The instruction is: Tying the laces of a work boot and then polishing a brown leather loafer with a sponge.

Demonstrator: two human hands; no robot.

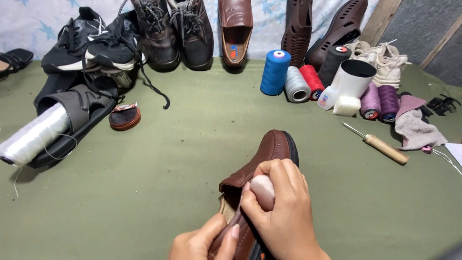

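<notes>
A brown leather slip-on shoe (269, 153) lies on the green cloth at bottom centre, toe pointing away from me. My left hand (204, 243) grips its heel end from the lower left, thumb along the rim. My right hand (284, 212) is closed around a small pale pink rounded block (263, 189), pressed against the shoe's opening edge. The shoe's tan insole shows just left of the block.
Shoes line the back: black sneakers (91, 43), brown boots (173, 31), a matching brown loafer (235, 29), perforated brown shoes (327, 29). Thread spools (275, 71), a white cup (355, 79), a wooden-handled awl (382, 146), a rag (417, 127), a polish tin (124, 117), a white thread cone (33, 135) in a sandal.
</notes>
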